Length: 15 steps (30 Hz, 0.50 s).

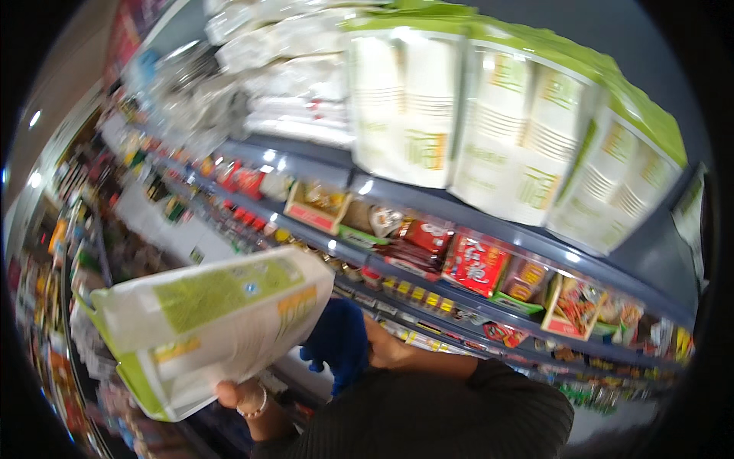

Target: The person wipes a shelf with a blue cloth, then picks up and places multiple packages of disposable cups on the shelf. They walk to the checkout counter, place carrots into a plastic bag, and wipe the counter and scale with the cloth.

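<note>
My left hand (243,396), with a beaded bracelet at its wrist, grips the lower side of a green-and-white plastic pack of paper cups (229,321), which is tilted in front of me. To its right, my right hand (381,344) holds a crumpled dark blue cloth (341,338) beside the end of the pack; whether the cloth touches the pack cannot be told. My right fingers are partly hidden by the cloth. Similar packs of paper cups (401,109) stand in a row on the upper shelf ahead.
White plastic-wrapped packs (298,86) are stacked left of the cups. Below them, shelves hold boxed and bagged snacks, among them a red packet (473,264) and an open carton (318,206). An aisle with more stocked shelves (57,321) runs along the left. The picture is partly blurred.
</note>
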Available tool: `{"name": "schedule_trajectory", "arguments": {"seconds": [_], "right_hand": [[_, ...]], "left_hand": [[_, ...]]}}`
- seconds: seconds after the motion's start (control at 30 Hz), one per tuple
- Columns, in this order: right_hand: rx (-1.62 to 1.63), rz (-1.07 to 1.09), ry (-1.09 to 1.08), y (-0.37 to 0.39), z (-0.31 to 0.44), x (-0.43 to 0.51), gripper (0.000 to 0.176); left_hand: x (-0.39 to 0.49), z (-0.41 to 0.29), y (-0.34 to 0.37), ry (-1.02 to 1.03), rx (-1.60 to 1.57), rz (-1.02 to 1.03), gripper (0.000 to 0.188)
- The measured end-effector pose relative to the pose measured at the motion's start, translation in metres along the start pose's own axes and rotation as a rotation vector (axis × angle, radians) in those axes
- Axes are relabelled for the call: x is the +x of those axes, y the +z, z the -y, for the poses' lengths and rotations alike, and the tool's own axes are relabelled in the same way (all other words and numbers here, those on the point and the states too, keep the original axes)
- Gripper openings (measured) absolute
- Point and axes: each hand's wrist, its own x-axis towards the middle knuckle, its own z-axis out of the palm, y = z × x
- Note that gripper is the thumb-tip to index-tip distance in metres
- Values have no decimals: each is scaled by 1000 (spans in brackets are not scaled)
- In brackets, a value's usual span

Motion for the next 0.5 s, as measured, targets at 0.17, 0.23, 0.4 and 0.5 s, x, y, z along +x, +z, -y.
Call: {"name": "schedule_trajectory", "arguments": {"seconds": [0.17, 0.23, 0.4, 0.5], "right_hand": [[-98, -238, -388, 11, 41, -52, 61], [-335, -410, -559, 21, 59, -81, 67], [-854, -617, -633, 52, 82, -166, 103], [-1541, -825, -479, 79, 87, -211, 118]], "left_hand": [[20, 19, 26, 190, 33, 324, 59], [25, 25, 47, 302, -3, 508, 59], [16, 17, 128, 579, -282, 1026, 60], [-7, -15, 179, 571, -536, 1324, 60]]}}
